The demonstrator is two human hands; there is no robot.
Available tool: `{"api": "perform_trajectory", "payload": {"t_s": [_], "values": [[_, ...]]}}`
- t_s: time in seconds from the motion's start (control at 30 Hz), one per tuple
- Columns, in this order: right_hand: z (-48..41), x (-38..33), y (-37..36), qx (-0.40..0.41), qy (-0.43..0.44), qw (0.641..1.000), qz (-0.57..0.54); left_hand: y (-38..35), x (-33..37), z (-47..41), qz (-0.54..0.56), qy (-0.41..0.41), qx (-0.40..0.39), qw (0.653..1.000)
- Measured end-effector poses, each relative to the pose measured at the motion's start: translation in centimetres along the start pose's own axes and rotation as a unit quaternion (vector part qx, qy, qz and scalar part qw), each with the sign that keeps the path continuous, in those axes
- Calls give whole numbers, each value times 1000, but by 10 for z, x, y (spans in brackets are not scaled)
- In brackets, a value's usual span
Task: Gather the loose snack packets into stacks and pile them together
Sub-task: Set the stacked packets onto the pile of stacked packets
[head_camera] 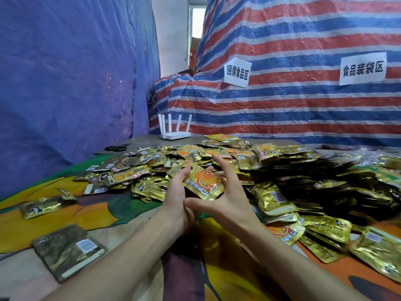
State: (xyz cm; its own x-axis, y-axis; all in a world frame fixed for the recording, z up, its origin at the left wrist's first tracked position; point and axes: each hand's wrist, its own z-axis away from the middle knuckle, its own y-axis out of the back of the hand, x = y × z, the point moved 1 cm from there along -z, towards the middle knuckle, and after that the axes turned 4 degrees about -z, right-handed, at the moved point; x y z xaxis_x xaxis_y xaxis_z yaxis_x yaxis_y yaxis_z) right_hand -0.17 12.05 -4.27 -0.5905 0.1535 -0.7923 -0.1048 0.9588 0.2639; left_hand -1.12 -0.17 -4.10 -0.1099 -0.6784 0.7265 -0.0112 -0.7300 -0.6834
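**One packet between my hands, in front of the heap**

The big heap of gold snack packets (271, 192) sprawls across the patterned cloth (130, 209) ahead of me and to my right. In front of it, my left hand (176, 192) curls round the left edge of one orange-printed packet (204, 183), gripping it. My right hand (230, 198) is spread wide with straight fingers at that packet's right edge. I can't tell whether it touches.

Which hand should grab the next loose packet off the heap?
Probably the right hand: its fingers are spread and hold nothing, and most of the heap lies on its side. The left hand is busy gripping a gold packet.
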Motion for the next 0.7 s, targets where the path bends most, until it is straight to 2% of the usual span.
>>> {"api": "perform_trajectory", "payload": {"t_s": [0.1, 0.23, 0.37, 0.47, 0.53, 0.6, 0.63, 0.7], "values": [[-2, 2, 1, -26, -32, 999, -8, -1, 3, 1, -2, -8, 0, 1000], [-6, 6, 7, 4, -83, 995, -57, -1, 4, 4, -47, -20, 8, 999], [-2, 2, 10, -74, -96, 993, 2, -2, -1, 5, -83, -9, -17, 996], [-4, 1, 12, -57, -151, 985, -65, -1, -2, 7, -121, -19, -50, 991], [-6, -2, 15, -82, -233, 956, -160, 0, -3, 7, -138, -25, -74, 987], [-5, -6, 18, -122, -277, 922, -240, 0, -5, 7, -164, -24, -82, 983], [-5, -5, 20, -121, -278, 923, -237, -1, -6, 7, -178, -27, -76, 981], [-6, -5, 28, -73, -254, 951, -162, -2, -7, 6, -201, -53, -39, 977]]}}
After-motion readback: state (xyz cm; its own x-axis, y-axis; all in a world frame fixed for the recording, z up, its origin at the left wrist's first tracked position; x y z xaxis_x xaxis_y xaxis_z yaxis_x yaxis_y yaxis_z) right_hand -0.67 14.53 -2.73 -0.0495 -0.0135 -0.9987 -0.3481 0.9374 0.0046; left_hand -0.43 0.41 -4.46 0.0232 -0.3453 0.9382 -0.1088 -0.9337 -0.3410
